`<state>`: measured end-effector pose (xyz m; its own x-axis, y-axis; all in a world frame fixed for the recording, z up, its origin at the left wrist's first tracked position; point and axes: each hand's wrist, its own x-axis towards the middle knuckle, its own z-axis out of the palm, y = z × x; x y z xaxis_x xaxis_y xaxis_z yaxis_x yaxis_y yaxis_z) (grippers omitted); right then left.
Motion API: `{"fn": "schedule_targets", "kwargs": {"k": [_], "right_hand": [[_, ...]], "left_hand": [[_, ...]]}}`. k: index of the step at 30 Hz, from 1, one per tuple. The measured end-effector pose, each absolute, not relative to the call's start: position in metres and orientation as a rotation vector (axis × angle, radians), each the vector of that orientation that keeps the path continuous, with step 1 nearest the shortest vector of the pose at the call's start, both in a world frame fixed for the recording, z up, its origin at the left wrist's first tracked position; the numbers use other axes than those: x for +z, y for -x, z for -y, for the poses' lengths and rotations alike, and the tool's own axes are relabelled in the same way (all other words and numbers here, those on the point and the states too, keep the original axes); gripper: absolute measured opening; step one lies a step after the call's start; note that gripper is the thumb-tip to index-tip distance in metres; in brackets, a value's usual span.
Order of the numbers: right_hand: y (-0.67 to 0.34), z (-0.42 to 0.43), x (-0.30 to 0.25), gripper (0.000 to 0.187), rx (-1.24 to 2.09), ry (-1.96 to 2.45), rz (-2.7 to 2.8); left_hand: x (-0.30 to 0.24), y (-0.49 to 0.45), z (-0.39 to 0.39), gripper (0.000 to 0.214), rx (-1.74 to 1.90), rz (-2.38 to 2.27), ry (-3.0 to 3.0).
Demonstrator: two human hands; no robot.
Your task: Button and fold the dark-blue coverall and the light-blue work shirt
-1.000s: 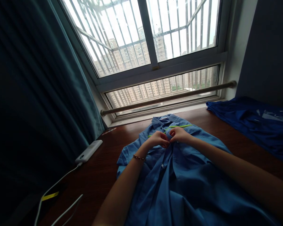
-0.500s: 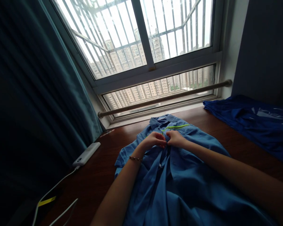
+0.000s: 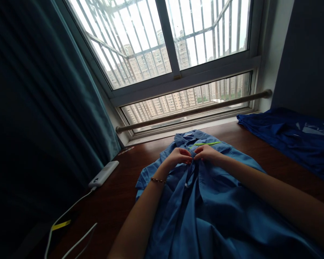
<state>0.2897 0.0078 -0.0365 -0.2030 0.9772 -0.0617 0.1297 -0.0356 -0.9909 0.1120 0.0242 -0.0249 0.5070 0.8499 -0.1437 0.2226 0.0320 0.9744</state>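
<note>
A light blue collared shirt with a yellow-green stripe across the chest lies spread in front of me, its collar toward the window. My left hand pinches the cloth at the front opening, just below the collar. Close beside it, my right hand grips the opposite front edge. The fingertips of both hands nearly meet over the placket. Any button between them is too small to make out. Below the hands the two front edges hang apart in folds.
The shirt rests on a dark brown wooden surface. A white power bank with a white cable lies at left, near a blue curtain. Dark blue folded clothing lies at right. A rail crosses the window.
The view has shifted slightly, moving the scene a little to the right. The right hand's fingers have turned from a tighter fist to a looser pinch at the shirt front.
</note>
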Motion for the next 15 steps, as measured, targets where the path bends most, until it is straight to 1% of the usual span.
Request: {"fn": "schedule_targets", "kwargs": {"k": [3,8,15], "right_hand": [[-0.292,-0.01,-0.035,0.023,1.422,1.241,1.318],[-0.296,-0.013,-0.031,0.016,1.608,1.165,1.178],[-0.298,-0.021,-0.037,0.014,1.774,1.02,1.064]], "left_hand": [[-0.022,-0.113,-0.023,0.027,0.697,-0.974,-1.567],[-0.014,-0.116,-0.017,0.023,0.808,-0.992,-1.689],[-0.004,-0.121,-0.009,0.018,0.878,-1.009,-1.71]]}}
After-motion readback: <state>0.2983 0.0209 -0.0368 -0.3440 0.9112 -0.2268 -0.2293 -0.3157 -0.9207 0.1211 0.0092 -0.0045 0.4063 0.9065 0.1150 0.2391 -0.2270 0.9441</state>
